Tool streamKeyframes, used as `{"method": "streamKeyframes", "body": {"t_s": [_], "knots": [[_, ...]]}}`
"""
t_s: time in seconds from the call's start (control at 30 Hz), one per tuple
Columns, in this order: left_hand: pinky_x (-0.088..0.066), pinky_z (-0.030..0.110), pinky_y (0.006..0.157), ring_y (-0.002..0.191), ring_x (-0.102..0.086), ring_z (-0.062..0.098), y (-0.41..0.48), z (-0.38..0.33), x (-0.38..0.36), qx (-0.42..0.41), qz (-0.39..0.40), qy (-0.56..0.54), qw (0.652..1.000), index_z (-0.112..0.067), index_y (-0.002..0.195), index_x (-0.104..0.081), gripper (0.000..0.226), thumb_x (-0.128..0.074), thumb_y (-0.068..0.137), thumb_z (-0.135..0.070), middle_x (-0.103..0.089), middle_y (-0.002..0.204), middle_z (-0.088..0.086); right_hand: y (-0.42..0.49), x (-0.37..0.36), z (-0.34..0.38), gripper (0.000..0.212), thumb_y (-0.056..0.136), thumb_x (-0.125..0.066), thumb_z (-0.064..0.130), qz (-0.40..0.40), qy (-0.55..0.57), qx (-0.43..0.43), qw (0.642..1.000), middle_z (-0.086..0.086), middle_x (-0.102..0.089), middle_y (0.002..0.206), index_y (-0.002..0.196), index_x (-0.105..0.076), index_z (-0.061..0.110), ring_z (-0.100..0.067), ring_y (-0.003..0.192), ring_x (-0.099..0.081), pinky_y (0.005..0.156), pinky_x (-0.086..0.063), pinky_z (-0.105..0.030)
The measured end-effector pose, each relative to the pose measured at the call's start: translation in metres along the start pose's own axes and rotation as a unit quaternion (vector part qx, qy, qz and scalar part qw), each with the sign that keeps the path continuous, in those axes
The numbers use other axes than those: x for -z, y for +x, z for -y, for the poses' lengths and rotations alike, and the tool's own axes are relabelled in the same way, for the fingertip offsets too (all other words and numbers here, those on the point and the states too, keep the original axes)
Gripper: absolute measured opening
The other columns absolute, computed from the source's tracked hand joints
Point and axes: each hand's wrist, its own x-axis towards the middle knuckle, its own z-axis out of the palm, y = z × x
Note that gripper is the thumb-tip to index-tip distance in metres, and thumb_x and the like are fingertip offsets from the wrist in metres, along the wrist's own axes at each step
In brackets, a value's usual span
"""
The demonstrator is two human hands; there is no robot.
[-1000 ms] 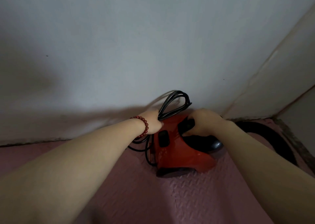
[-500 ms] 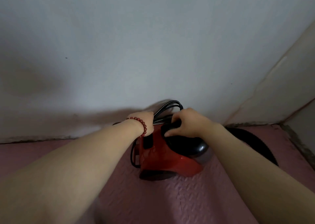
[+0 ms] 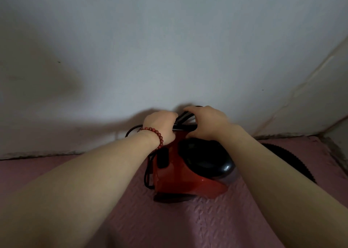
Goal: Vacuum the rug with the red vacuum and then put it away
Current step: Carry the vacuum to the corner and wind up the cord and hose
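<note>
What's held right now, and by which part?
The black cord bundle atop the red vacuum: left hand grips its left end, right hand curls over the loops.

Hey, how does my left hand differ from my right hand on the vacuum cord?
The left hand has a red bead bracelet at its wrist; the right hand has a bare wrist. The left hand is bunched tight, fingers hidden; the right hand's fingers arch wider over the loops, thumb underneath. Both hold the black cord atop the red vacuum.
</note>
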Motion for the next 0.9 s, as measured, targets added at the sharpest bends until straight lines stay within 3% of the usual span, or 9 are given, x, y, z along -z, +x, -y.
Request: {"method": "streamKeyframes", "body": {"t_s": [0.17, 0.27, 0.37, 0.47, 0.57, 0.67, 0.73, 0.8, 0.9], "knots": [[-0.047, 0.028, 0.060, 0.079, -0.062, 0.019, 0.008, 0.002, -0.005, -0.028, -0.043, -0.066, 0.997, -0.030, 0.091, -0.061, 0.016, -0.061, 0.078, -0.021, -0.064, 0.083, -0.007, 0.004, -0.006, -0.003, 0.038, 0.079, -0.066, 0.033, -0.059, 0.008, -0.048, 0.997, 0.001, -0.064, 0.110, 0.116, -0.058, 0.034, -0.025, 0.104, -0.059, 0.075, -0.046, -0.031], [-0.048, 0.029, 0.062, 0.078, -0.062, 0.017, 0.015, -0.004, -0.009, -0.054, -0.082, -0.120, 0.988, -0.028, 0.087, -0.064, 0.009, -0.063, 0.080, -0.022, -0.065, 0.079, -0.006, 0.008, 0.005, -0.012, 0.029, 0.077, -0.067, 0.031, -0.061, 0.004, -0.093, 0.994, -0.001, -0.065, 0.104, 0.106, -0.066, 0.036, -0.026, 0.097, -0.062, 0.069, -0.042, -0.026], [-0.047, 0.026, 0.070, 0.087, -0.061, 0.016, 0.023, -0.012, -0.014, -0.082, -0.092, -0.139, 0.983, -0.027, 0.098, -0.066, 0.019, -0.068, 0.079, -0.026, -0.067, 0.089, -0.006, 0.011, 0.005, -0.022, 0.020, 0.075, -0.070, 0.031, -0.048, 0.014, -0.141, 0.989, -0.002, -0.067, 0.096, 0.094, -0.071, 0.031, -0.024, 0.089, -0.063, 0.066, -0.042, -0.025], [-0.044, 0.026, 0.085, 0.102, -0.055, 0.015, 0.027, -0.009, -0.021, -0.130, -0.067, -0.111, 0.983, -0.021, 0.108, -0.064, 0.031, -0.070, 0.079, -0.031, -0.061, 0.105, -0.003, 0.010, -0.007, -0.033, 0.017, 0.076, -0.070, 0.028, -0.027, 0.029, -0.176, 0.984, -0.005, -0.067, 0.094, 0.093, -0.074, 0.027, -0.026, 0.088, -0.063, 0.067, -0.043, -0.024], [-0.042, 0.028, 0.093, 0.105, -0.052, 0.018, 0.024, 0.005, -0.024, -0.173, -0.068, -0.072, 0.980, -0.016, 0.111, -0.065, 0.035, -0.063, 0.085, -0.039, -0.057, 0.108, 0.001, 0.011, -0.014, -0.047, 0.020, 0.076, -0.071, 0.025, -0.023, 0.044, -0.203, 0.978, -0.009, -0.069, 0.097, 0.095, -0.075, 0.023, -0.028, 0.093, -0.063, 0.074, -0.047, -0.026], [-0.044, 0.034, 0.090, 0.101, -0.052, 0.022, 0.018, 0.013, -0.028, -0.166, -0.084, -0.042, 0.982, -0.012, 0.110, -0.061, 0.043, -0.039, 0.092, -0.045, -0.056, 0.106, 0.005, 0.014, -0.018, -0.054, 0.022, 0.077, -0.068, 0.020, -0.026, 0.044, -0.226, 0.973, -0.013, -0.068, 0.100, 0.097, -0.074, 0.016, -0.031, 0.095, -0.062, 0.075, -0.047, -0.027], [-0.043, 0.035, 0.082, 0.094, -0.053, 0.022, 0.014, 0.015, -0.036, -0.155, -0.118, 0.037, 0.980, -0.016, 0.104, -0.059, 0.040, -0.028, 0.092, -0.038, -0.055, 0.102, 0.002, 0.016, -0.021, -0.055, 0.022, 0.077, -0.067, 0.017, -0.028, 0.041, -0.226, 0.973, -0.014, -0.067, 0.103, 0.099, -0.073, 0.014, -0.031, 0.098, -0.062, 0.076, -0.047, -0.028], [-0.033, 0.034, 0.080, 0.090, -0.051, 0.022, 0.012, 0.015, -0.045, -0.143, -0.156, 0.109, 0.971, -0.019, 0.097, -0.060, 0.020, -0.045, 0.084, -0.023, -0.054, 0.099, 0.002, 0.018, -0.023, -0.055, 0.023, 0.078, -0.067, 0.018, -0.026, 0.032, -0.219, 0.975, -0.014, -0.066, 0.106, 0.100, -0.071, 0.013, -0.031, 0.099, -0.062, 0.076, -0.047, -0.028], [-0.031, 0.039, 0.089, 0.102, -0.045, 0.024, 0.008, 0.009, -0.048, -0.098, -0.116, 0.158, 0.976, -0.021, 0.104, -0.059, 0.034, -0.055, 0.074, -0.008, -0.049, 0.112, 0.005, 0.020, -0.023, -0.057, 0.021, 0.078, -0.067, 0.019, -0.024, 0.031, -0.205, 0.978, -0.011, -0.066, 0.103, 0.098, -0.071, 0.014, -0.029, 0.096, -0.062, 0.071, -0.044, -0.026]]}}
